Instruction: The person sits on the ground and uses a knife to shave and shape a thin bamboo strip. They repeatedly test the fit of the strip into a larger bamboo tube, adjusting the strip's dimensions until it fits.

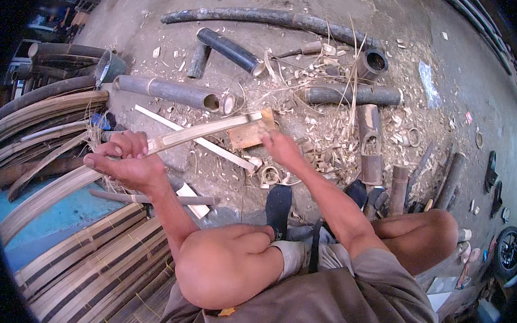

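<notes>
My left hand [130, 162] is closed round a long, pale split-bamboo strip [207, 126]. The strip runs from the lower left, bending there, up to a wooden block [245, 138] on the floor in front of me. Beside the strip's far end my right hand [281, 148] is closed and slightly blurred. A short light-wood piece [267, 116] stands just beyond its fingers; whether it belongs to what I grip cannot be made out. A second narrow pale strip [204, 142] lies on the floor under the held one.
Bamboo tubes [168, 91] and a long dark pole [266, 17] lie ahead among shavings [330, 127]. Bundled strips [50, 112] are stacked at left, near a bucket [109, 67]. Bound slats [98, 258] lie at lower left. Upright tube pieces [397, 189] stand at right.
</notes>
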Tool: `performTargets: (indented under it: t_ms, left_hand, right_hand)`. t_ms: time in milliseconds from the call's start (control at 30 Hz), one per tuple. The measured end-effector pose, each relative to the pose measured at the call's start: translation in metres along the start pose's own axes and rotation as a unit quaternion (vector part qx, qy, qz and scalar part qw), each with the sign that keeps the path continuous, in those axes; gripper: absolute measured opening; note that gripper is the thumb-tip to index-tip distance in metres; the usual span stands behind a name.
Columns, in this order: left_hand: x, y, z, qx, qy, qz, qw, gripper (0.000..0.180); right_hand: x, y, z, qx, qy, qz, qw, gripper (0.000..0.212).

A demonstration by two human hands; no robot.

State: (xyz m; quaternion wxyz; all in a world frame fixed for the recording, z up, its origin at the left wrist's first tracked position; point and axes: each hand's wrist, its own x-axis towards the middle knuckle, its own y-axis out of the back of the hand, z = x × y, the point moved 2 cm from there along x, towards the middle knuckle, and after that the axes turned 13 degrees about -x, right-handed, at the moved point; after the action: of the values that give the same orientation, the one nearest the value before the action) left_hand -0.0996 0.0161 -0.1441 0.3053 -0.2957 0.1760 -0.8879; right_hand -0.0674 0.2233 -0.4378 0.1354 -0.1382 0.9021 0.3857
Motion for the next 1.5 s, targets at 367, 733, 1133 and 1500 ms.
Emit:
performTargets:
  t_ms: [367, 733, 1133, 1500]
  left_hand:
    - [-0.012, -0.006, -0.024, -0.032, 0.04, -0.006, 0.999, 0.051]
    - [-0.021, -0.007, -0.028, 0.038, 0.007, 0.02, 0.999, 0.058]
    - [-0.028, -0.01, -0.031, 0.104, -0.038, 0.094, 0.989, 0.054]
    - [-0.023, 0.013, -0.027, 0.082, -0.011, 0.159, 0.984, 0.051]
  right_hand:
    - [0.012, -0.017, 0.043, -0.001, -0.026, 0.037, 0.999, 0.051]
    - [-0.011, -0.017, 0.043, 0.003, -0.043, 0.041, 0.998, 0.051]
    - [-0.046, 0.013, -0.064, 0.05, 0.093, 0.044, 0.993, 0.039]
    - [-0.03, -0.022, -0.019, -0.061, 0.077, 0.091, 0.991, 0.042]
